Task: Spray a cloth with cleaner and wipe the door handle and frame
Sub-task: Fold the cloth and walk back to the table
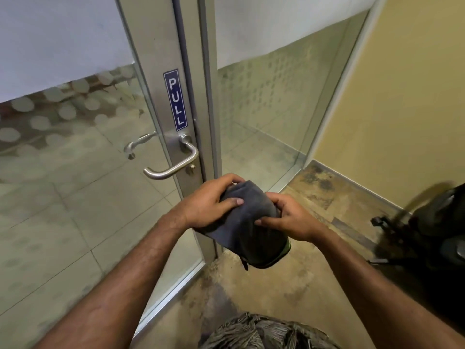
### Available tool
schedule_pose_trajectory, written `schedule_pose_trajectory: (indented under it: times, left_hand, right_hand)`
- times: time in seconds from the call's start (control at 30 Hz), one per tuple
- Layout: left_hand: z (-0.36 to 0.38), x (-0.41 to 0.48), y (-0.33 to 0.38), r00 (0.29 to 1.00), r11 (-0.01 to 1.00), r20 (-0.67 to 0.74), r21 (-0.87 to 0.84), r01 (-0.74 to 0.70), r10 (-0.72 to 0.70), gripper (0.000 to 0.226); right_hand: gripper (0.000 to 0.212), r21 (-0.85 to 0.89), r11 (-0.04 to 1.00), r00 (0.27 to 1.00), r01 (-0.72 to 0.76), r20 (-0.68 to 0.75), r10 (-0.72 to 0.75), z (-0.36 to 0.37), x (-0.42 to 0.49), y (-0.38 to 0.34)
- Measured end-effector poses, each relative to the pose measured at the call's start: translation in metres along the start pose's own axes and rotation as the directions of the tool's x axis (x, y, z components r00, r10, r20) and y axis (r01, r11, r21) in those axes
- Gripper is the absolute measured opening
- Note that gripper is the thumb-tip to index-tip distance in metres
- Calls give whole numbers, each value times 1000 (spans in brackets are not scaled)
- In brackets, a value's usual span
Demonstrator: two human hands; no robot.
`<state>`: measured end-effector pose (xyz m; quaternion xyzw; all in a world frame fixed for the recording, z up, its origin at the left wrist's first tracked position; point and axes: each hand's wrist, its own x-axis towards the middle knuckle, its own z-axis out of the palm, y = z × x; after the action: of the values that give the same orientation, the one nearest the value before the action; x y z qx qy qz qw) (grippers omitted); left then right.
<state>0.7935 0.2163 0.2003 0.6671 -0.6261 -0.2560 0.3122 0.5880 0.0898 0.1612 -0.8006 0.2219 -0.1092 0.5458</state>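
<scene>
Both hands, left hand (210, 202) and right hand (286, 220), clamp dark cloth (247, 222), bunching pad below door handle (173, 162), likely readying wipe.

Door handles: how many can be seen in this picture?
2. One door handle is on the near side of the metal door frame, below the PULL sign. The other handle shows through the glass, on the far side.

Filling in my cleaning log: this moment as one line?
stage: prepping | cloth: bunched in both hands | left hand | right hand | door handle: untouched
</scene>
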Motion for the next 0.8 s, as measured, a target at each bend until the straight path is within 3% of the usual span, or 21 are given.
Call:
schedule_pose_trajectory:
  times: [0.07, 0.13, 0.2, 0.23, 0.3, 0.33, 0.4, 0.43, 0.5, 0.67, 0.73, 0.8]
  left_hand:
    - [12, 1, -10, 993, 996, -121, -89, -8, -3, 38]
    - [33, 0, -22, 953, 960, -284, -280, 21, -104, 45]
    - [61, -6, -32, 849, 828, -397, -555, 81, -349, 48]
    - [77, -11, -37, 768, 706, -386, -698, 119, -511, 50]
    - [109, -25, -51, 645, 352, -154, -917, 189, -748, 76]
    - [125, -32, -60, 644, 137, 37, -966, 218, -764, 97]
    - [150, -42, -69, 727, -205, 322, -947, 248, -607, 120]
    - [156, -43, -67, 771, -281, 373, -924, 259, -516, 121]
    - [158, -35, -57, 802, -347, 405, -900, 264, -439, 113]
    - [146, -18, -33, 828, -339, 351, -917, 210, -438, 76]
    - [139, -17, -33, 834, -286, 311, -939, 193, -457, 62]
    - [133, -14, -35, 811, -141, 235, -972, 188, -536, 67]
  right_hand:
    - [29, 21, 999, 1000, 24, -17, -24, -5, -4, -3]
    - [27, 52, 998, 999, 30, -36, -29, -9, -7, -7]
    - [26, 75, 997, 998, 31, -54, -27, -12, -9, -12]
    - [26, 88, 996, 998, 30, -61, -25, -13, -10, -15]
    - [29, 150, 988, 997, 25, -82, -12, -12, -11, -18]
    - [31, 207, 978, 996, 18, -92, 1, -12, -11, -19]
    - [34, 337, 941, 995, 7, -98, 28, -12, -13, -21]
    - [34, 395, 919, 994, 4, -99, 38, -12, -14, -22]
    - [36, 478, 878, 993, -6, -98, 60, -14, -16, -20]
    - [39, 517, 854, 987, -60, -97, 128, -21, -24, -7]
    - [36, 522, 851, 977, -60, -145, 158, -26, -29, 2]
    - [35, 541, 838, 951, -71, -217, 220, -32, -34, 14]
